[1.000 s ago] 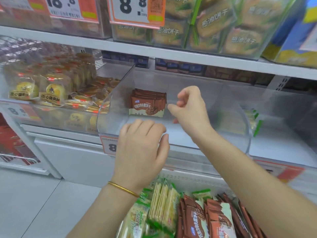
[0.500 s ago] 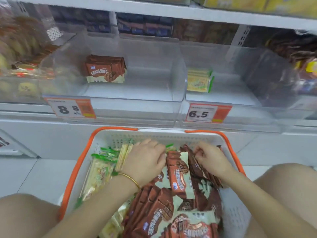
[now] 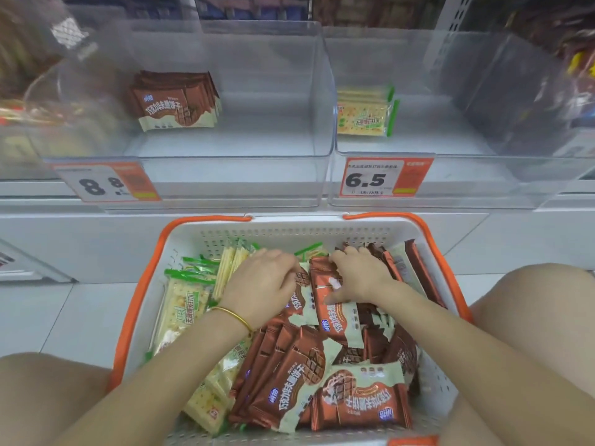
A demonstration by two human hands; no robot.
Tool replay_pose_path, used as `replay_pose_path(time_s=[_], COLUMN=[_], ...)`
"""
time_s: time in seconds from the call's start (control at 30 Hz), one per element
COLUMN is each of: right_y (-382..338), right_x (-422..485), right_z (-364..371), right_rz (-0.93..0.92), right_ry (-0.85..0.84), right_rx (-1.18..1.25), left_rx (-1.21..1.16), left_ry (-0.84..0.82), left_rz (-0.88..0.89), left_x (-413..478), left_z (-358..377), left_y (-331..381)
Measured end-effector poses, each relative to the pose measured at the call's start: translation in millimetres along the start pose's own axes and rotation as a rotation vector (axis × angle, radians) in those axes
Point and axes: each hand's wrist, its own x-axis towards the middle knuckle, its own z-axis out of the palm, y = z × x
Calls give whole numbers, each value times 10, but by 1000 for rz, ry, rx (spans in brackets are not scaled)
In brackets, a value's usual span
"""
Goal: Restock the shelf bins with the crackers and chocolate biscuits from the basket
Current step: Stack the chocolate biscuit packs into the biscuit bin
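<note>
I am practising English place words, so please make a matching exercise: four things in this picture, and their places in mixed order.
Things
1. shelf chocolate biscuits
2. shelf crackers
3. basket crackers
4. gold bracelet

Places
A. on the left arm
B. in the 6.5 bin
C. in the left side of the basket
D. in the 8.8 bin

Pairs: 1-D, 2-B, 3-C, 4-A

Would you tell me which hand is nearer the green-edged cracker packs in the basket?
Left. The left hand lies right beside the cracker packs; the right hand is farther right, on the chocolate biscuit packs.
</note>
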Motion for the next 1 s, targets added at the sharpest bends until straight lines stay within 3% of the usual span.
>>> replay_pose_path(time_s=[0.23, 0.43, 0.6, 0.77, 0.87, 0.93, 1.0], right_y=[61, -150, -356, -722, -969, -1116, -1259], right_x=[-146, -528, -713, -798, -594, -313, 59], right_z=[-328, -819, -1149, -1635, -1991, -2204, -2321], right_rz=[-105, -146, -215, -406, -424, -379, -329], right_ry=[35, 225, 33, -18, 77, 164, 237], right_rx=[426, 930, 1208, 1258, 1327, 1363, 1349], left_rx=[-112, -568, -742, -841, -934, -815, -453], left_ry=[-134, -345, -276, 15, 393, 711, 858], left_rz=[-76, -228, -216, -207, -220, -240, -247], left_x=[26, 31, -44, -115, -29, 57, 116], left_z=[-24, -308, -901, -1610, -1889, -1982, -1980], left_y=[46, 46, -111, -276, -393, -557, -753])
